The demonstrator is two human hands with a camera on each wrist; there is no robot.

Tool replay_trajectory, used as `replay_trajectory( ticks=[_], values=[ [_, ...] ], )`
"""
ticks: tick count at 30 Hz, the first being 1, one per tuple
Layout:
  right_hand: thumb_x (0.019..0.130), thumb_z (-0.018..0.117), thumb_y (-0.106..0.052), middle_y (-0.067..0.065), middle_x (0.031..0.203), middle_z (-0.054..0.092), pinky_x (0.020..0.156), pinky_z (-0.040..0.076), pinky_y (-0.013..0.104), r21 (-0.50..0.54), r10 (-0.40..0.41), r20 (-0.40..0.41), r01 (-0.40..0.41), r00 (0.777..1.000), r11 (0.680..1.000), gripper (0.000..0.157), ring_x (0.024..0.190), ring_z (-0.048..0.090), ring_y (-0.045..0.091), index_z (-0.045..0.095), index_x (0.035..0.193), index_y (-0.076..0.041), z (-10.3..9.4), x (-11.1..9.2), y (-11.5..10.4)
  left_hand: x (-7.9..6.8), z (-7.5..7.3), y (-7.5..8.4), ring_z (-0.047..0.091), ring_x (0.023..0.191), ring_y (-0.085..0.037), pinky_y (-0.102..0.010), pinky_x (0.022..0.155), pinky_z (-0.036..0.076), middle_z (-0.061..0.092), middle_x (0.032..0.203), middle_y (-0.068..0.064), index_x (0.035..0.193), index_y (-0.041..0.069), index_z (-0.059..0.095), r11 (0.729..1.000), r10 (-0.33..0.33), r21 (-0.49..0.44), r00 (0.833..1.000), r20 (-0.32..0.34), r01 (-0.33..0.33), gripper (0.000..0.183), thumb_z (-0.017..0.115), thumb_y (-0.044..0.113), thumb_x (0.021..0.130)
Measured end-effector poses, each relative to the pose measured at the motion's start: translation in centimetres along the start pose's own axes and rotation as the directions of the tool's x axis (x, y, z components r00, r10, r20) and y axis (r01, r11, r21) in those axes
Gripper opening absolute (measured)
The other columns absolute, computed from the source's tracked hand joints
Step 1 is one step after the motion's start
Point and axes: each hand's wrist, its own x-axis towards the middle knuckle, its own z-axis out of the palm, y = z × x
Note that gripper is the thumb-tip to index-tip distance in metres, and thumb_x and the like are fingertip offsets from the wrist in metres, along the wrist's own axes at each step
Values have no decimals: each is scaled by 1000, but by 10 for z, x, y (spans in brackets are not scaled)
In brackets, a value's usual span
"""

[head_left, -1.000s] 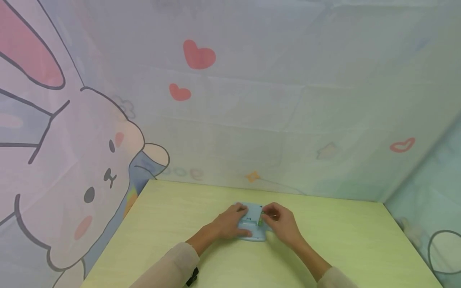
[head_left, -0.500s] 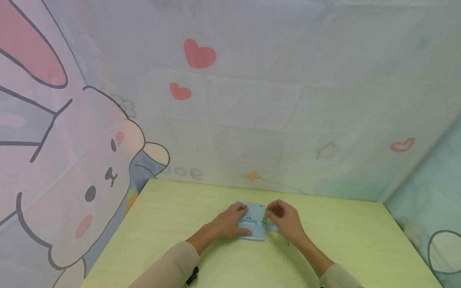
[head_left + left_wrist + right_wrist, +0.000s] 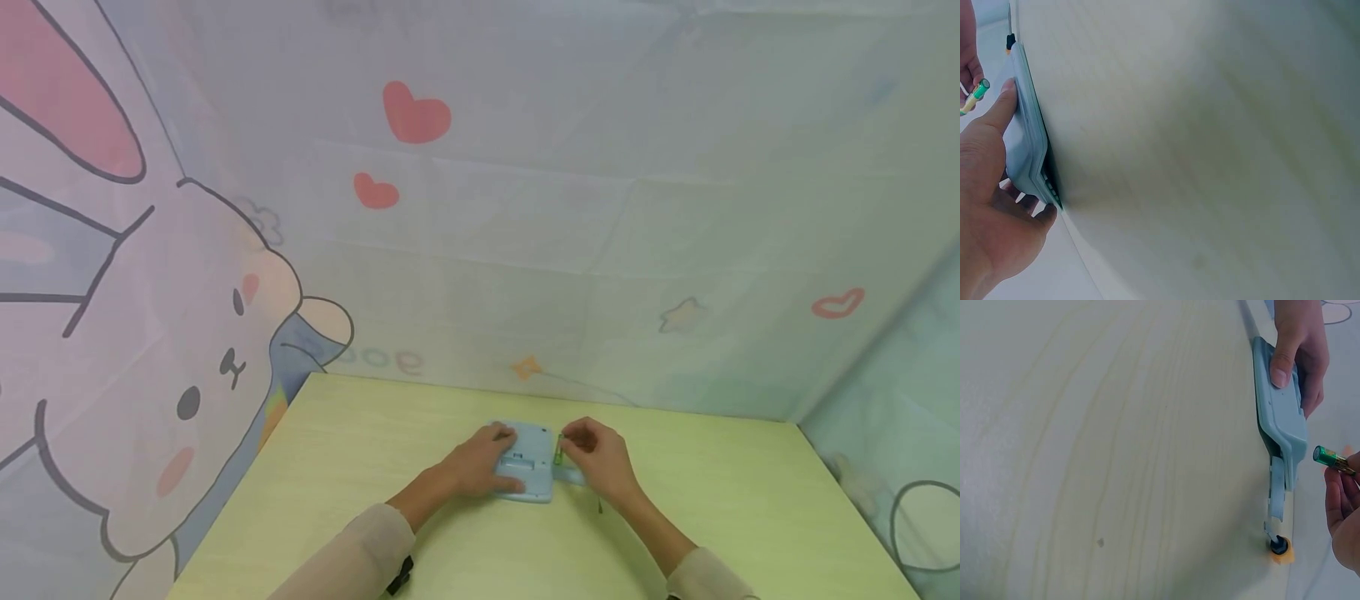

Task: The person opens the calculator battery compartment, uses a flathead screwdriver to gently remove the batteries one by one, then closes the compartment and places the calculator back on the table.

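A light blue calculator (image 3: 531,450) lies on its face on the table, its back with a recess turned up. My left hand (image 3: 480,461) holds it from the left, thumb near the front and fingers farther back; keys peep out along its edge in the left wrist view. Just right of the calculator, my right hand (image 3: 600,457) pinches a green battery (image 3: 1334,459) between thumb and fingers. The battery is clear of the casing. Below it lies a light blue battery cover (image 3: 568,475), partly hidden by the right hand.
A thing with a black and orange end (image 3: 1280,545), possibly a screwdriver, lies beyond the cover. The yellow-green table (image 3: 720,492) meets a printed cloth wall (image 3: 570,208) at the back. A black item (image 3: 401,577) shows beside the left sleeve.
The right hand has drawn the green battery out of the calculator and moved it slightly right. The light blue cover has come more into view. The left hand has stayed in place.
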Motion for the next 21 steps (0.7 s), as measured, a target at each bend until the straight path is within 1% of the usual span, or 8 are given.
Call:
replay_trajectory(
  ticks=[7, 21],
  values=[
    [97, 78, -7, 3, 97, 74, 80, 56, 26, -4, 27, 5, -27, 1000, 1000, 8, 89, 69, 17, 74, 104, -8, 1, -1, 2, -1, 1, 0, 39, 150, -23, -40, 116, 42, 40, 164, -5, 162, 6, 43, 1000, 3, -4, 1000, -1, -3, 93, 75, 61, 93],
    [97, 78, -6, 3, 95, 74, 79, 55, 26, -47, 26, -1, -26, 1000, 999, 8, 88, 68, 17, 75, 104, -6, 2, 2, 8, -1, 1, -1, 37, 152, -22, -39, 117, 41, 39, 165, -3, 162, 6, 42, 1000, 2, 4, 1000, -2, -2, 93, 73, 62, 94]
  ],
)
